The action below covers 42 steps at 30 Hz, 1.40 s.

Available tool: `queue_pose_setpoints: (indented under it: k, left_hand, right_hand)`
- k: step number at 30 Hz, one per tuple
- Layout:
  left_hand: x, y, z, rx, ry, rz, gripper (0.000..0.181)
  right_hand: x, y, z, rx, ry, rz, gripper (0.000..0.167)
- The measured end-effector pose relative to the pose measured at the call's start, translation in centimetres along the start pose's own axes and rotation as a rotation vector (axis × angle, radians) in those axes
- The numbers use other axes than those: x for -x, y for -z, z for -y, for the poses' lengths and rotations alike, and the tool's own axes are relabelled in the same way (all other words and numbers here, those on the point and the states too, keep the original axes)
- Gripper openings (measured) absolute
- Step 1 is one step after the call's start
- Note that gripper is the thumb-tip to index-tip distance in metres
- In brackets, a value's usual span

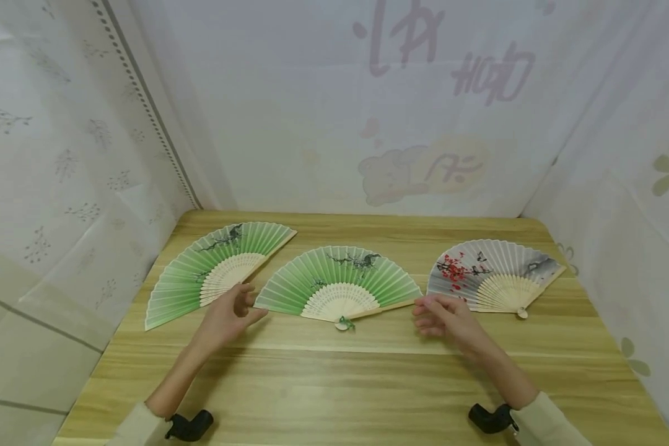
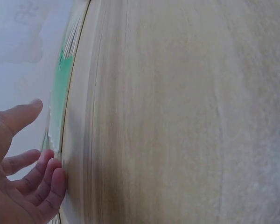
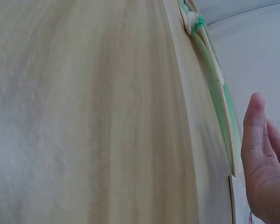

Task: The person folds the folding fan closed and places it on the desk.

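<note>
Pale cream sleeves [image 1: 547, 424], curved black wrist cameras [image 1: 193, 426]

Leftmost fan [image 1: 181, 282]: green deepening from a pale, whitish scalloped edge; black branch motif; cream ribs, pierced pattern. Middle fan [image 1: 290, 285]: same green shading and black branches, cream pierced ribs, green tassel [image 1: 344, 322]. Rightmost fan [image 1: 498, 260]: pale grey, darker grey wash at one end, red blossoms on dark twigs, cream ribs. Worktop [image 1: 312, 387]: yellowish-brown wood grain, streaked. Left curtain [image 1: 61, 155]: whitish, grey sprigs. Back curtain [image 1: 267, 111]: pale, faint mauve lettering. Right curtain [image 1: 630, 210]: whitish, olive-green flowers. Sleeves [image 1: 138, 426]: cream.
</note>
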<state>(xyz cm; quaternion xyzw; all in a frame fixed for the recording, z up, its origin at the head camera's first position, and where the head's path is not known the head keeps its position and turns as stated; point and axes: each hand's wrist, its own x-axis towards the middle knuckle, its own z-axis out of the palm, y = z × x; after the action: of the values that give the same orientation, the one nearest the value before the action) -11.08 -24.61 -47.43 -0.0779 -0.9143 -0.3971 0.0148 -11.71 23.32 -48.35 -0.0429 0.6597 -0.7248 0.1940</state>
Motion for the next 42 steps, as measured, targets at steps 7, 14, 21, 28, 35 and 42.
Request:
queue_pose_setpoints:
  k: [7,14,21,28,35,42]
  left_hand:
    - [0.2,0.0,0.2,-0.003,0.068,0.016,0.052]
    - [0.5,0.2,0.2,-0.020,0.121,0.025,0.054]
    - [0.3,0.2,0.4,-0.045,0.121,0.024,0.052]
    - [0.5,0.2,0.4,-0.027,0.125,0.022,0.049]
    - [0.5,0.1,0.3,-0.030,0.123,0.010,0.046]
    - [0.4,0.0,0.4,-0.023,0.133,0.009,0.046]
  right_hand:
    - [0.1,-0.7,-0.6,-0.047,-0.094,0.018,0.047]
    - [0.1,-1.7,-1.1,-0.084,-0.170,0.031,0.045]
    - [0.0,-2.5,-1.8,-0.125,-0.216,0.059,0.045]
    - [-0.4,-3.1,-1.9,-0.170,-0.237,0.078,0.046]
    - [-0.6,-3.8,-2.0,-0.200,-0.248,0.078,0.045]
    - [-0.9,-4.4,-2.2,-0.215,-0.258,0.071,0.044]
